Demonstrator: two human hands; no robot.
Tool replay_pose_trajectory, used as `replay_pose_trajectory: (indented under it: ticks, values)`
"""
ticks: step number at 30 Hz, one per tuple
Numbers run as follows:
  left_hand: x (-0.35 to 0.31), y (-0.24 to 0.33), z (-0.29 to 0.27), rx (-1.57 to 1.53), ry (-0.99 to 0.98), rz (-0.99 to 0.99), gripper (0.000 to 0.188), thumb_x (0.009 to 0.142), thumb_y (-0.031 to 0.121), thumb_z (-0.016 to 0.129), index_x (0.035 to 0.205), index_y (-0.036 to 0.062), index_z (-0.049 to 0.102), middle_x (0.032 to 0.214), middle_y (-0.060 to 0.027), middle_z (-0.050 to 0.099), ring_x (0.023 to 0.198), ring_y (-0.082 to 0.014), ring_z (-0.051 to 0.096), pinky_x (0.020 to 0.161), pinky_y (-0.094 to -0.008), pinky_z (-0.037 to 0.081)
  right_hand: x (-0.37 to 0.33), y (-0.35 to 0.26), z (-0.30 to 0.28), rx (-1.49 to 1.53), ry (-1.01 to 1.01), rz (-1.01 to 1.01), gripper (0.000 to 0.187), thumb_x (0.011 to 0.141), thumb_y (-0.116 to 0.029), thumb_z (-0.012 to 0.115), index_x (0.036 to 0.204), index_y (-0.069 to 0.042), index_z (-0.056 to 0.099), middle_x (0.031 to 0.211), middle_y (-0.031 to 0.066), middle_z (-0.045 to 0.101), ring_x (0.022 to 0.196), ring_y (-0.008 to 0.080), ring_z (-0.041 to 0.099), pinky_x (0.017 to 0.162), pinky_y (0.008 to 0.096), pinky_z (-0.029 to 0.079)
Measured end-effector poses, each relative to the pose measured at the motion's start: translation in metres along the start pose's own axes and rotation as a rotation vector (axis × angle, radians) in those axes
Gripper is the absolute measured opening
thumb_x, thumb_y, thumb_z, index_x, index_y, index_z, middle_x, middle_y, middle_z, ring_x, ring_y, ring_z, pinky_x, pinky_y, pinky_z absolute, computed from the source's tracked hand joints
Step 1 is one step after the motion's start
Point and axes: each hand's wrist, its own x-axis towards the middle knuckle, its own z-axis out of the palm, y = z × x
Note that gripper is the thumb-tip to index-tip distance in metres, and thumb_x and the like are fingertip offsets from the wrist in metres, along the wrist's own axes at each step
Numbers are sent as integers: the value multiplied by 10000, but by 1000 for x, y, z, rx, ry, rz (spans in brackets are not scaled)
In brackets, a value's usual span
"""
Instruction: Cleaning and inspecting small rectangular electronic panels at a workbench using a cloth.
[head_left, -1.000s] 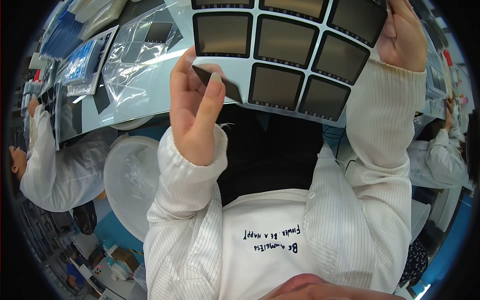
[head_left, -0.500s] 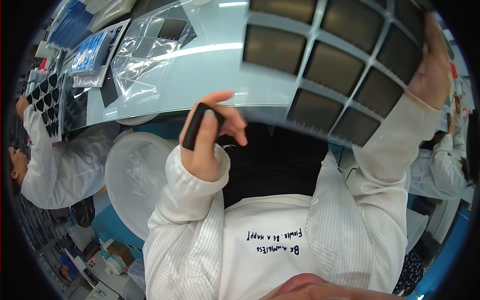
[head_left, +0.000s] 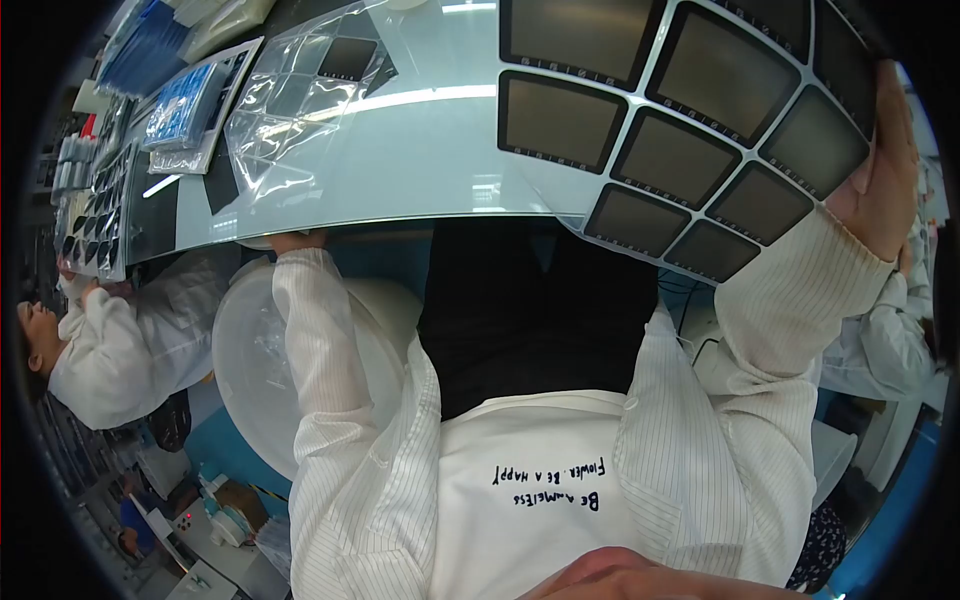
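A clear sheet (head_left: 636,98) with rows of dark, square-cornered panels is held up over the right part of the glass-topped table. My right hand (head_left: 888,175) grips it at its right edge; some of the fingers are behind the sheet. My left hand (head_left: 298,241) reaches to the table's front edge, above a white round bin (head_left: 232,350). Its fingers are hidden under the edge, so what they hold, if anything, does not show. Inside the bin lies crumpled clear plastic (head_left: 268,335).
On the table's left lie clear plastic film (head_left: 290,110) with one dark panel, blue-wrapped packs (head_left: 183,108) and stacked blue sheets (head_left: 148,45). A co-worker (head_left: 130,340) sits at the left beside a tray of dark pieces (head_left: 97,225). Another person (head_left: 880,330) sits at the right.
My left hand, which held a small black block, has moved left and down to the table's edge; the block is out of sight. The panel sheet has shifted slightly right and steadied.
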Motion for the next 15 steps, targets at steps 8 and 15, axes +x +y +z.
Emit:
replay_pose_trajectory:
  ticks: [8,15]
  values:
    - [-130,28,80,1359,-860,-200,423,795,158,656,1184,28,554,1044,-135,626,939,-251,619,741,-346,546,-28,-17,89,6,217,-108,318,958,-140,433,1239,-17,517,1045,88,648,795,135,657,691,194,526]
    - [-168,59,155,605,-911,284,711,802,403,657,1281,-66,422,1105,-177,591,956,-235,607,830,-328,479,-25,-9,111,243,214,127,237,950,-161,462,1102,-11,564,767,58,608,514,92,480,473,192,393]
